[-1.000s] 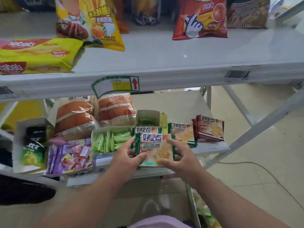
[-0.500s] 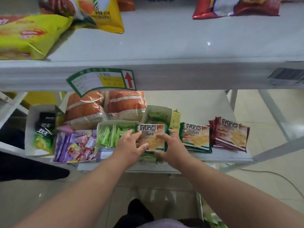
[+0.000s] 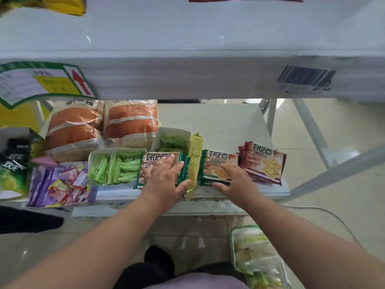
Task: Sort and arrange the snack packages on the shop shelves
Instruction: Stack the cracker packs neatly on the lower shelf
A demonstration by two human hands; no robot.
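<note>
On the lower shelf, a stack of green-edged cracker packets stands beside the box of green sachets. My left hand lies flat on top of this stack, fingers spread and thumb at its front right corner. A second green-edged cracker stack sits further right. My right hand rests on it with fingers on top and thumb along the front edge. To its right is a red-edged cracker stack, which neither hand touches.
Two orange bread bags sit at the back left, in front of them a tray of purple candies. A small open box and yellow carton flap stand between the cracker stacks. The upper shelf edge overhangs. A clear snack bag lies on the floor.
The green-edged packets held in both hands now sit on the shelf under my left hand. My right hand let go and moved right onto the neighbouring stack. The camera tilted down and closer.
</note>
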